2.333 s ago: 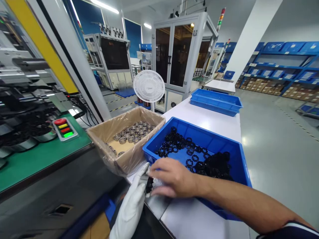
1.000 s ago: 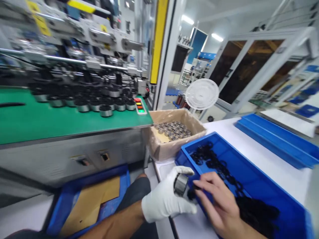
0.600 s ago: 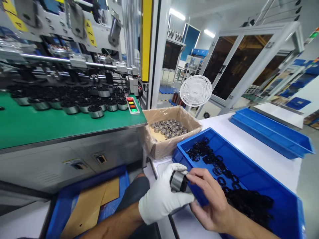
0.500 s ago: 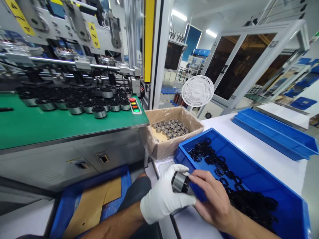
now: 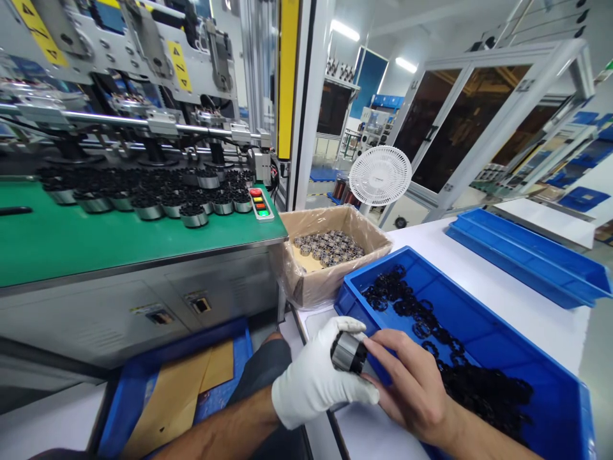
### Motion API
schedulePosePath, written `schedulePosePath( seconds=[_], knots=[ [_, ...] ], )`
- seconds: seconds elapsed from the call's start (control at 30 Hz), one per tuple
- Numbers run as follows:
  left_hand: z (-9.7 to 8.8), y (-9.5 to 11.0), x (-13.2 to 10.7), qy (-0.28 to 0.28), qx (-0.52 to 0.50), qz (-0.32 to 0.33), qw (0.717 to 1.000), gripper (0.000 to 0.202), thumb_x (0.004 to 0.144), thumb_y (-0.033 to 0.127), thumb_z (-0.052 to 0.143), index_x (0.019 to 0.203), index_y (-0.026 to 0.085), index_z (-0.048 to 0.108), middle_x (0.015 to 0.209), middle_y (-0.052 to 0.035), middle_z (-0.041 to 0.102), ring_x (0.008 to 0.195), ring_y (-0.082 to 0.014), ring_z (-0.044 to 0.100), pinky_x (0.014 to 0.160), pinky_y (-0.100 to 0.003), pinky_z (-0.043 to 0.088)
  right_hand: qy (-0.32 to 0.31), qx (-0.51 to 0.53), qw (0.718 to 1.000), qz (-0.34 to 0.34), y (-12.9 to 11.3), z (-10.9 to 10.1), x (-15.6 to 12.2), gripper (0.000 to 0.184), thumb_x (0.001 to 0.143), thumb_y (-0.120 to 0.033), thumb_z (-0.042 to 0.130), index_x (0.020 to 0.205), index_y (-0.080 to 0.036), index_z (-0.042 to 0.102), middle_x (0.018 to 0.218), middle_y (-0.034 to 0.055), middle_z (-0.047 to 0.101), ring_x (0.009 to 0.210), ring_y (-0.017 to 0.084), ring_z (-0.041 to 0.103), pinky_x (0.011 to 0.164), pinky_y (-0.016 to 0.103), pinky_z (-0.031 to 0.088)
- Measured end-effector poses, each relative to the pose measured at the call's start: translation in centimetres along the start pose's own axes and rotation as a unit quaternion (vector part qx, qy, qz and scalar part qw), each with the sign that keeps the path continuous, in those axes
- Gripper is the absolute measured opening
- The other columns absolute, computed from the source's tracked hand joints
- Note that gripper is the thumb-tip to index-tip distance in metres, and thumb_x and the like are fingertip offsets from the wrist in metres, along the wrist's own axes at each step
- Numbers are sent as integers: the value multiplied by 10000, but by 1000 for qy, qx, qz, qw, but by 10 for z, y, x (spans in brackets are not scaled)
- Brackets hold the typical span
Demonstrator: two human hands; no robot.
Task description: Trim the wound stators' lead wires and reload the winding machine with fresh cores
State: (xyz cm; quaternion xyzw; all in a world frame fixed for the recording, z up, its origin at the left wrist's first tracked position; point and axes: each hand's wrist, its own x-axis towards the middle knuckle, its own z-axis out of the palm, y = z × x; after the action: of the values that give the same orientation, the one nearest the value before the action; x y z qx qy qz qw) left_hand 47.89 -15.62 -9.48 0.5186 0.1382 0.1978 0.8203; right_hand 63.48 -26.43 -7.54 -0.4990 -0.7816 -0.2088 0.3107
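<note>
My left hand (image 5: 318, 380), in a white glove, wraps around a stator core (image 5: 345, 351) with a steel-grey laminated body and black plastic ends. Its axis lies tilted sideways, in front of the near corner of a blue bin (image 5: 507, 329). At the right-hand end of the core, the fingertips of my bare right hand (image 5: 414, 386) press on the black plastic end ring (image 5: 360, 359). My right thumb is partly hidden behind the gloved thumb. Many loose black plastic rings (image 5: 483, 390) lie in the bin.
Rows of similar stator cores (image 5: 194, 216) stand on a green bench (image 5: 96, 249) under a machine, beside a button panel (image 5: 260, 204). A plastic-lined carton (image 5: 311, 291) holds bare cores. Behind are a white fan (image 5: 380, 174) and stacked blue trays (image 5: 527, 259).
Both hands and the stator core have shifted very slightly to the right. My right fingers have moved a little over the end ring, and the right thumb sits closer to the core.
</note>
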Motion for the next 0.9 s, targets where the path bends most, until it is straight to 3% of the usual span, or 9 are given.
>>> schedulePosePath(
  seconds=[0.17, 0.4, 0.57, 0.7, 0.83, 0.9],
  knots=[
    [-2, -1, 0, -20, 9, -9, 1000, 689, 574, 260, 871, 1126, 192, 465, 954, -3, 578, 778, -121, 527, 808, -298, 456, -14, 8, 1000, -10, 2, 1, -2, 412, 881, -145, 572, 1280, -49, 537, 999, 186, 624, 959, 249, 615, 721, 343, 567],
    [-5, -2, 4, -23, 119, 19, 992, 595, 723, 387, 734, 1203, 168, 460, 1138, -100, 608, 1087, -252, 576, 991, -408, 449, -38, -6, 999, -17, 2, 2, -2, 362, 907, -198, 566, 1230, -37, 560, 996, 193, 630, 957, 248, 622, 695, 321, 559],
    [-9, -8, 0, -28, 133, 50, 989, 574, 799, 425, 650, 1273, 173, 446, 1244, -121, 594, 1208, -274, 535, 1094, -443, 373, -31, -14, 999, -10, 3, 7, -3, 372, 912, -214, 584, 1244, -50, 550, 996, 191, 643, 943, 244, 636, 680, 316, 564],
    [-17, -2, 3, -25, 188, 74, 979, 476, 910, 387, 467, 1337, 178, 471, 1336, -114, 552, 1292, -262, 474, 1152, -435, 299, -23, -18, 1000, 0, 4, 6, -1, 457, 895, -259, 641, 1303, -83, 535, 1017, 178, 669, 953, 244, 662, 717, 327, 585],
    [-21, -21, 26, 100, 344, 133, 924, 526, 715, 271, 685, 1215, 155, 569, 1201, -125, 601, 1121, -279, 570, 1041, -427, 414, 18, -73, 997, -11, 6, -3, -7, 624, 905, -291, 617, 1471, -114, 418, 1096, 183, 695, 962, 265, 693, 760, 350, 615],
    [-24, -44, 41, 99, 391, 139, 904, 413, 621, 226, 718, 1025, 162, 666, 1055, -112, 652, 998, -298, 605, 933, -434, 467, 42, -92, 995, -25, 11, -1, -16, 638, 913, -309, 586, 1495, -129, 392, 1082, 169, 715, 894, 263, 716, 690, 337, 634]
  ],
)
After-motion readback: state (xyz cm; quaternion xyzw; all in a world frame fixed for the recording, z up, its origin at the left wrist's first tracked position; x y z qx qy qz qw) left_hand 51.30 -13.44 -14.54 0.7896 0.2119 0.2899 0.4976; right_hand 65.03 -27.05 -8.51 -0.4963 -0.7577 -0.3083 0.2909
